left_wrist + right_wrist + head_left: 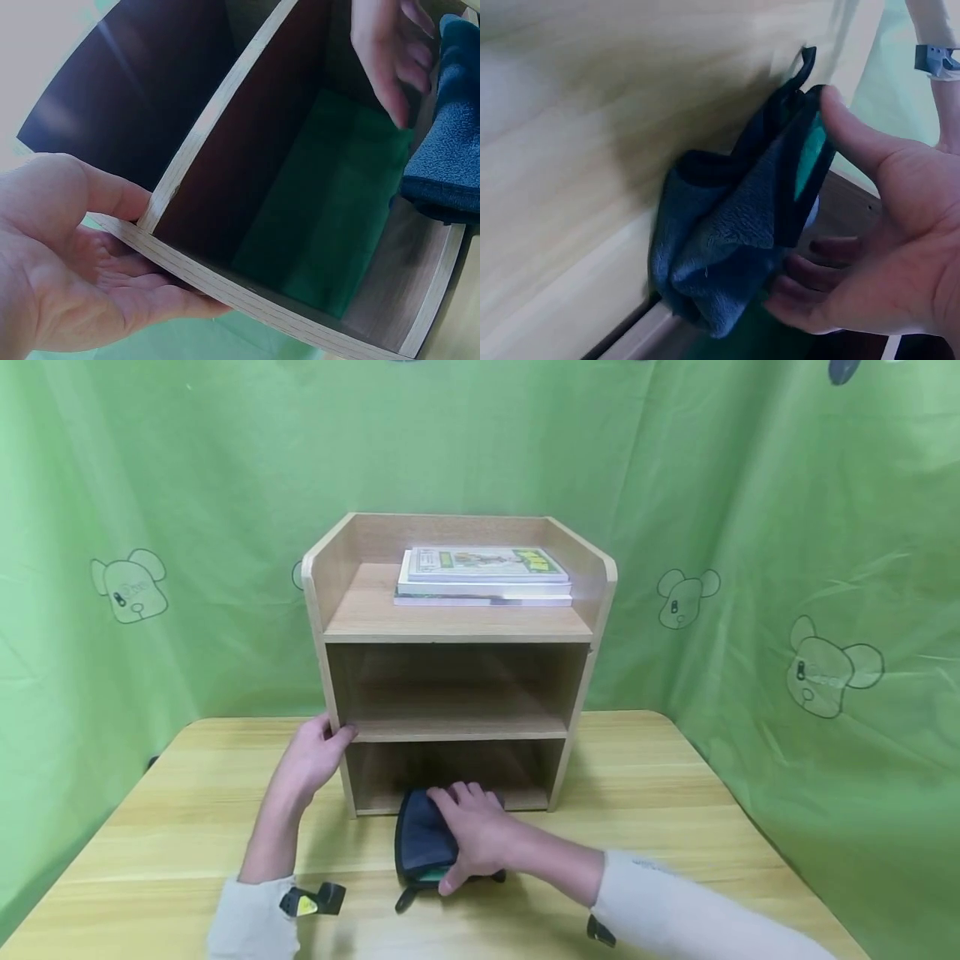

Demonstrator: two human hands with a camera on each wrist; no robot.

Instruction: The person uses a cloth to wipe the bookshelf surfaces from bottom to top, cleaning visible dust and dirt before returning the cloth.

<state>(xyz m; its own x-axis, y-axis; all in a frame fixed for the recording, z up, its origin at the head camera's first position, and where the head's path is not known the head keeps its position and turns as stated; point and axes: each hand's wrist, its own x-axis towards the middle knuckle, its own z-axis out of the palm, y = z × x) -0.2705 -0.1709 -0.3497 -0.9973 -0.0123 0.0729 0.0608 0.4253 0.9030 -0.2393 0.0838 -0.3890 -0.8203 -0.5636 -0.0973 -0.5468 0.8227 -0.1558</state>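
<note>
A small wooden shelf unit [459,635] stands on the table. At its left side panel, my left hand [315,757] grips the edge, thumb on the front and the other fingers outside, as the left wrist view shows. A dark blue fuzzy cloth [422,835] with dark edging, a hanging loop and a green inner side lies folded at the front of the bottom compartment. My right hand [480,831] holds this cloth from above. In the right wrist view the thumb [855,135] presses its edging, and the curled fingers lie against its far part.
Several thin books [483,577] are stacked on the unit's top. The middle shelf [457,727] divides two compartments. Green curtains [750,568] with bear-like drawings hang behind and beside the wooden table [660,793]. Camera straps [311,902] circle both wrists.
</note>
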